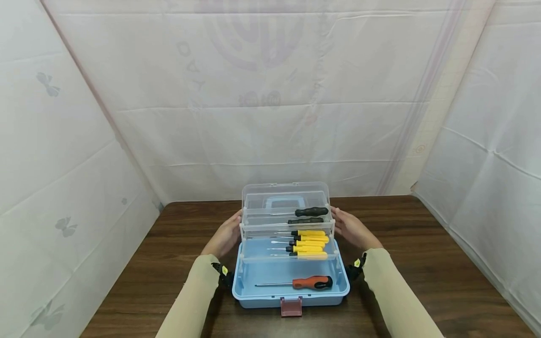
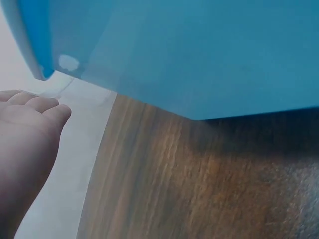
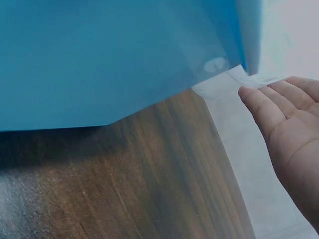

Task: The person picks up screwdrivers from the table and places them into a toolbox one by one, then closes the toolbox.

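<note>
A light-blue toolbox (image 1: 291, 303) stands opened on the table, its clear lid (image 1: 253, 188) and clear tiered trays raised at the back. My left hand (image 1: 225, 234) is at the left side of the lid and trays, fingers extended; the left wrist view shows that hand (image 2: 30, 134) beside the blue wall. On the opposite side, my right hand (image 1: 354, 229) mirrors it, and the right wrist view shows its fingers (image 3: 264, 104) fairly straight near the clear part. Whether the fingertips press on the plastic is partly hidden. An orange-and-black screwdriver (image 1: 310, 282) lies in the base.
Several yellow-handled screwdrivers (image 1: 310, 243) lie in the lower clear tray, with black-handled screwdrivers (image 1: 311, 212) higher up. A reddish latch (image 1: 291, 307) hangs at the box's front. The brown wooden table (image 1: 156, 277) is bordered by white sheeting (image 1: 270, 141) behind and at both sides.
</note>
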The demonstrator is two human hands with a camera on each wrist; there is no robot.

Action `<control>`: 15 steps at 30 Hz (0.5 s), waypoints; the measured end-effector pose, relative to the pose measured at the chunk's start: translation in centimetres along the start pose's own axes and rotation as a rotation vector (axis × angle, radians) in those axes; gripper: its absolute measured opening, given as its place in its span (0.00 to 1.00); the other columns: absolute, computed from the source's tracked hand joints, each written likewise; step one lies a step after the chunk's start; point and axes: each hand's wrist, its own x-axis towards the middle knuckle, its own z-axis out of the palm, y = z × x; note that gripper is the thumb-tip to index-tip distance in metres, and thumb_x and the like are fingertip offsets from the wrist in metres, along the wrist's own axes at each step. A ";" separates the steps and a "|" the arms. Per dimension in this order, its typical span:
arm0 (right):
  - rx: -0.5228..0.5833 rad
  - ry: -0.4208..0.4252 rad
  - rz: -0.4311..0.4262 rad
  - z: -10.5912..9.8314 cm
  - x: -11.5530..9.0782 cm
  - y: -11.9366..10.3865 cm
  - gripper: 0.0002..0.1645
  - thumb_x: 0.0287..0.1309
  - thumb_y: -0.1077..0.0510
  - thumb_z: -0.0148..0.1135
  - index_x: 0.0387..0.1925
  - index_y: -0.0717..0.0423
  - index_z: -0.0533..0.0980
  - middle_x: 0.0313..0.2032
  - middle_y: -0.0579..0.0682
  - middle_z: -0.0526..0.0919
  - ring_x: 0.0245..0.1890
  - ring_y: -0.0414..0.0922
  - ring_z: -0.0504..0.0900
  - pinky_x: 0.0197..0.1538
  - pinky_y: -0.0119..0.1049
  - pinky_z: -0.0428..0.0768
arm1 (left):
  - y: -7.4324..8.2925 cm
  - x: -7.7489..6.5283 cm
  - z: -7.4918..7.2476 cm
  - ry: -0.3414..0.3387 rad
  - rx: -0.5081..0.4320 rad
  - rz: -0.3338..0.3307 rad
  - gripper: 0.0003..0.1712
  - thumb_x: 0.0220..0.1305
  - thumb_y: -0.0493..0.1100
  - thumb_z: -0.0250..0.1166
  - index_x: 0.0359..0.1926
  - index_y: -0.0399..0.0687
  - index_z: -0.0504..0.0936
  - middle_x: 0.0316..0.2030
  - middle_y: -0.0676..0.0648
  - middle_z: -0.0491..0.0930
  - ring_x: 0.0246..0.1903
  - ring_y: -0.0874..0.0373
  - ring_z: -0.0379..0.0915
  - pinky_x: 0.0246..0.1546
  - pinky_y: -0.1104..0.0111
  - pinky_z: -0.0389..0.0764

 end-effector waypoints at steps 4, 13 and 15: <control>-0.009 -0.019 -0.007 -0.1 -0.1 -0.1 0.37 0.76 0.43 0.26 0.75 0.59 0.38 0.75 0.61 0.41 0.75 0.59 0.45 0.73 0.54 0.49 | 0.2 -0.1 0.0 -0.005 0.015 -0.004 0.29 0.78 0.50 0.34 0.76 0.53 0.47 0.76 0.49 0.44 0.76 0.51 0.36 0.74 0.51 0.39; -0.067 -0.041 -0.046 -0.5 -0.5 -0.4 0.40 0.74 0.39 0.28 0.75 0.60 0.40 0.75 0.62 0.44 0.75 0.59 0.46 0.72 0.54 0.51 | 0.7 -0.1 0.0 -0.055 -0.015 0.045 0.29 0.78 0.48 0.34 0.76 0.51 0.46 0.76 0.47 0.43 0.76 0.50 0.35 0.74 0.51 0.38; -0.062 -0.044 -0.050 -0.5 -0.5 -0.5 0.40 0.74 0.39 0.29 0.75 0.60 0.40 0.75 0.61 0.44 0.75 0.59 0.46 0.72 0.54 0.51 | 0.9 -0.2 0.0 -0.063 -0.013 0.053 0.29 0.78 0.48 0.35 0.76 0.52 0.46 0.76 0.48 0.44 0.76 0.50 0.35 0.74 0.50 0.38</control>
